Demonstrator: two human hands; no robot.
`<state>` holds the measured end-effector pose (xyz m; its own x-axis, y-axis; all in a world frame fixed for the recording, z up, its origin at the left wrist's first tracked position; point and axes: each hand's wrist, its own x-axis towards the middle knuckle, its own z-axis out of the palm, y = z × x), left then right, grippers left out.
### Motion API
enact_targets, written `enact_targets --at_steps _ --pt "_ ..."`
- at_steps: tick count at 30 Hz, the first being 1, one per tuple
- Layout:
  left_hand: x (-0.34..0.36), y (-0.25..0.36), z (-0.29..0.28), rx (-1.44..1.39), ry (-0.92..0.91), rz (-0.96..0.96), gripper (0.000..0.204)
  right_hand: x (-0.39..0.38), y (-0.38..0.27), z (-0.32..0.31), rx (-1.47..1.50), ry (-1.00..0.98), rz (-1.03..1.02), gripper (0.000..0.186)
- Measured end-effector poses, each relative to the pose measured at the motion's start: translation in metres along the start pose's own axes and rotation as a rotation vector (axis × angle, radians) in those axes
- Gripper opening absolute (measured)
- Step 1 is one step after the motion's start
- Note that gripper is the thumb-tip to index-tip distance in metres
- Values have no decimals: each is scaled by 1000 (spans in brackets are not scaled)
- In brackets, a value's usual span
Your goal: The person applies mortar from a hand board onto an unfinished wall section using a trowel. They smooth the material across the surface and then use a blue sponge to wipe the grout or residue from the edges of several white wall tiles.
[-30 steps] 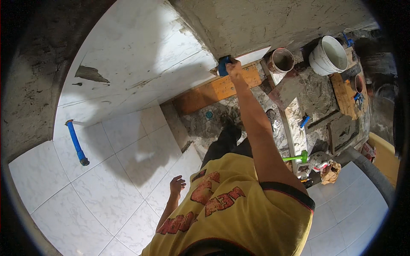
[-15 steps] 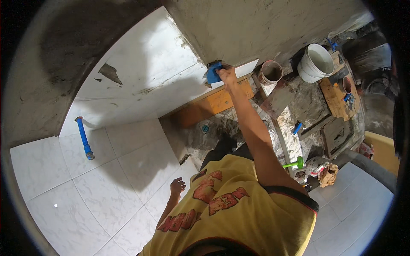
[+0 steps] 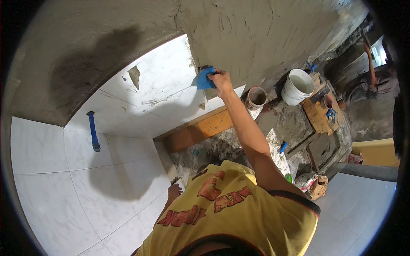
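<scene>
A: Blue trowel (image 3: 205, 79) is at the top corner of the white wall tile (image 3: 158, 85), against the grey mortar (image 3: 265, 34).
B: Progress?
A: Lower wall looks tiled; mortared area above is bare, one chipped patch (image 3: 134, 75).
B: Hands?
A: Right hand (image 3: 221, 81) closed around the trowel. Left hand (image 3: 173, 190) hangs loose, holding nothing.

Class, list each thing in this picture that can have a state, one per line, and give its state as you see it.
right hand: raised, gripping the blue tool
blue tool: pressed to the wall at the mortar edge
left hand: empty, hanging low
white bucket: upright, open
brown pot: upright, open
wall tiles: partly laid, smeared with mortar
blue pipe: fixed against the tiles
</scene>
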<state>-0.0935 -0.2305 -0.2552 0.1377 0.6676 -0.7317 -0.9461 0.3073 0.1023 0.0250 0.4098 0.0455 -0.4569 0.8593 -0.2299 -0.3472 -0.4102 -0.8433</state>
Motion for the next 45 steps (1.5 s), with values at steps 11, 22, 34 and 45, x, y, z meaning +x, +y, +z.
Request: enact_targets --at_steps 11,22,34,45 --pt "30 11 10 -199 -286 81 30 -56 -125 72 24 14 -64 23" --pt "57 -21 11 920 412 619 37 -65 -166 40 564 -286 -264 39" --pt "-49 25 98 608 729 265 38 -22 174 -93 285 416 291 24" --pt "-40 0 -16 131 196 358 33 -15 85 8 443 310 261 27"
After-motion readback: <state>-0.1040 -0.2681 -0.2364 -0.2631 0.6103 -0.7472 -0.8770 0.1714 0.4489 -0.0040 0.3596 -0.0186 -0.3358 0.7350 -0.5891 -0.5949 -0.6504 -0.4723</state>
